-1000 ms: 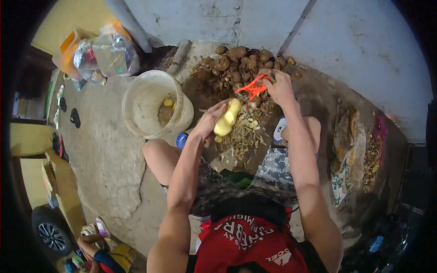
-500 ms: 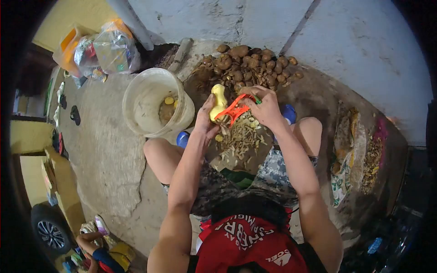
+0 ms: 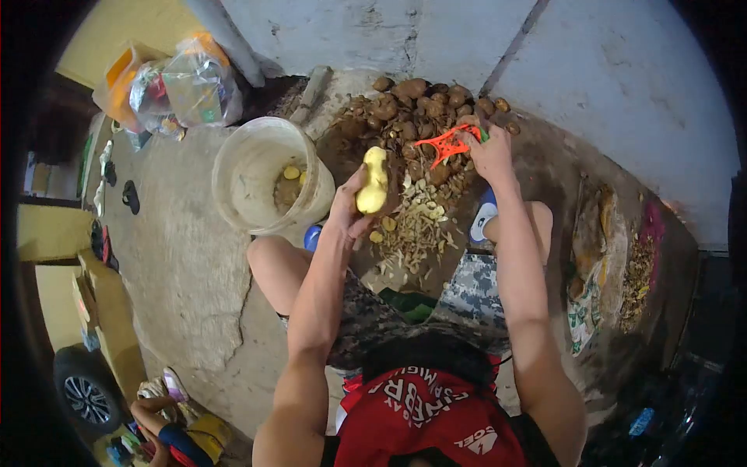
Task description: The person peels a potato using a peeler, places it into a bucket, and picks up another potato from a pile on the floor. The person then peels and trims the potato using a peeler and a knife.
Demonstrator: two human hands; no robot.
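A peeled yellow potato (image 3: 373, 184), long and knobbly, is gripped in my left hand (image 3: 350, 204) above the ground. My right hand (image 3: 493, 153) is closed round the handle of an orange peeler (image 3: 450, 143), held up and to the right, apart from the potato. Under and between my hands lies a heap of peelings (image 3: 416, 226). Brown unpeeled potatoes (image 3: 424, 105) are piled against the wall just beyond my right hand.
Left of my left hand stands a white bucket (image 3: 233, 183) with a few peeled potatoes in it. Plastic bags (image 3: 187, 86) sit behind the bucket. A sack (image 3: 595, 272) lies on the right. Another person (image 3: 183, 436) is at the lower left, near a wheel (image 3: 87, 391).
My right hand has drawn the peeler off the potato, up and to the right. In my left hand the potato stays at nearly the same spot, now fully uncovered by the peeler.
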